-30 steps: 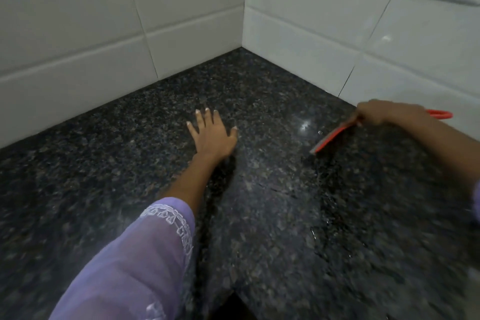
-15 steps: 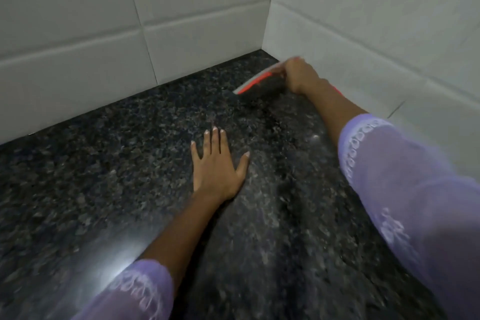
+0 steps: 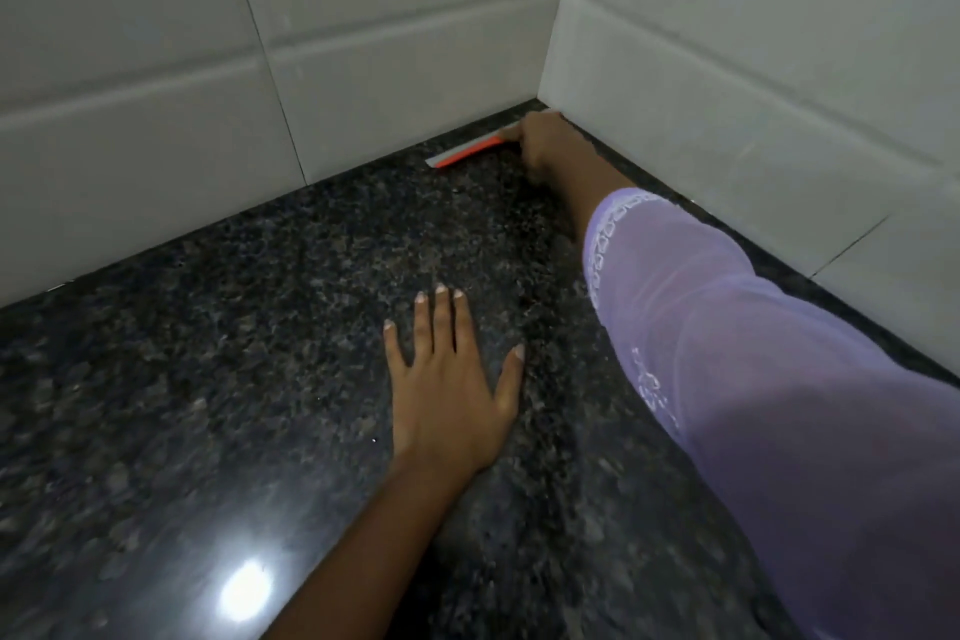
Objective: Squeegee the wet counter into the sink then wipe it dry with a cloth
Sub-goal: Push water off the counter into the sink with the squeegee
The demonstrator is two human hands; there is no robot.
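The dark speckled granite counter [image 3: 260,379] fills the view and runs into a tiled corner. My right hand [image 3: 550,146] reaches deep into that corner and is shut on an orange squeegee [image 3: 467,152], whose grey blade lies along the foot of the back wall. Its handle is hidden under my hand. My left hand [image 3: 449,390] rests flat on the counter in the middle, fingers spread, holding nothing. No sink and no cloth are in view.
White wall tiles [image 3: 363,42] close off the counter at the back and on the right [image 3: 753,68], meeting in a corner just behind my right hand. A ceiling light reflects on the counter [image 3: 247,590] near the front.
My right hand has carried the squeegee from the right wall into the far corner, up against the back wall. My left hand has stayed flat on the counter.
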